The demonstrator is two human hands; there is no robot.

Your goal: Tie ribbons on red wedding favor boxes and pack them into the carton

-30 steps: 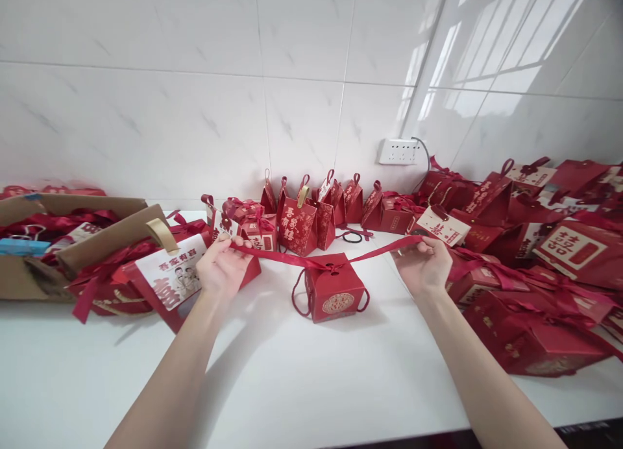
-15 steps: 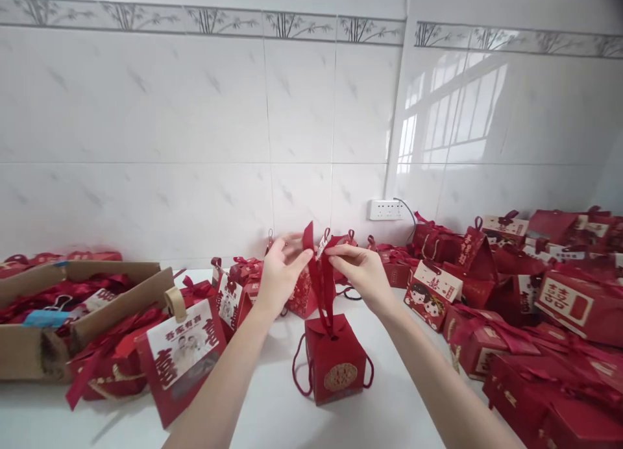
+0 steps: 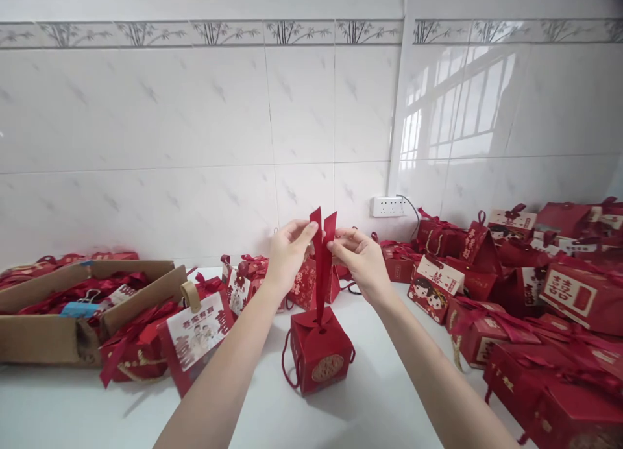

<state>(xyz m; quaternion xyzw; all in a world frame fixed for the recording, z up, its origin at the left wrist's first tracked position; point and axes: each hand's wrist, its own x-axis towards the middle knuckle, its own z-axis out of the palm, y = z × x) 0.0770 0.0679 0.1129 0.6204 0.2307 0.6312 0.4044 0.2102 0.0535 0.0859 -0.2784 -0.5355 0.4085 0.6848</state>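
Observation:
A small red box [image 3: 321,355] with a round gold emblem and dark red cord handles stands upright on the white table. From the hole in its top rises a red ribbon [image 3: 321,277], its two ends side by side and pointing up. My left hand [image 3: 291,248] pinches the left end between thumb and fingers. The right end is pinched in my right hand [image 3: 359,257]. Both hands are above the box and do not touch it.
An open cardboard box [image 3: 43,345] of red ribbons lies at the left, beside a box with a photo card [image 3: 202,332]. Many red gift boxes [image 3: 567,296] crowd the right. A power strip [image 3: 389,207] is on the tiled wall.
The ribbon ends now stand straighter and closer together above the box. The small box has shifted slightly left and turned in view. The whole view has moved a little.

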